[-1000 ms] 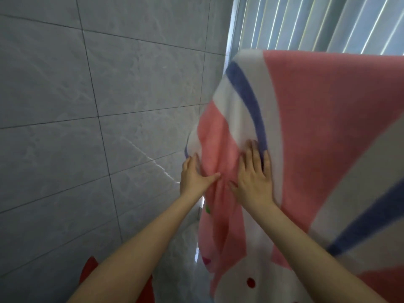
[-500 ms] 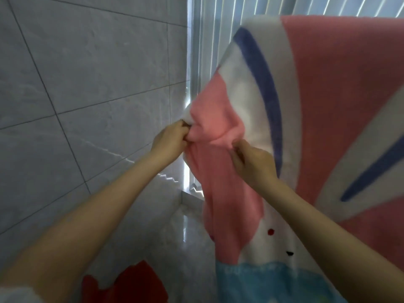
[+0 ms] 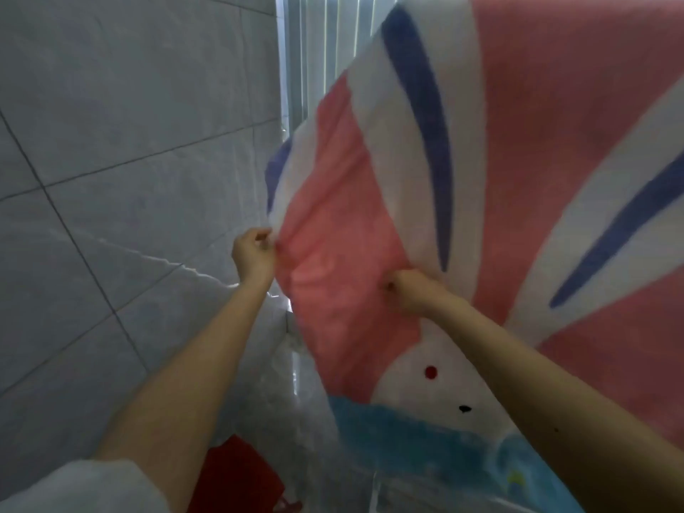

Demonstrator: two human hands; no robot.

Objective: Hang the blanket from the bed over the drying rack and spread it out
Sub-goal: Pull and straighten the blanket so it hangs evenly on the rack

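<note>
The blanket (image 3: 510,149), pink and white with dark blue stripes and a light blue band low down, hangs from above and fills the right half of the head view. The drying rack under it is hidden. My left hand (image 3: 253,255) pinches the blanket's left edge, pulling it out toward the wall. My right hand (image 3: 411,294) grips a fold of the pink cloth a little lower and to the right. The fabric between the two hands is stretched nearly flat.
A grey tiled wall (image 3: 122,142) runs close along the left. Vertical blinds (image 3: 322,50) cover a window behind the blanket. A red object (image 3: 237,475) lies on the glossy floor (image 3: 296,409) below my left arm.
My hands, close together on a bunched fold half a second ago, have moved apart. The left edge has been pulled out leftward and the pink section is flatter.
</note>
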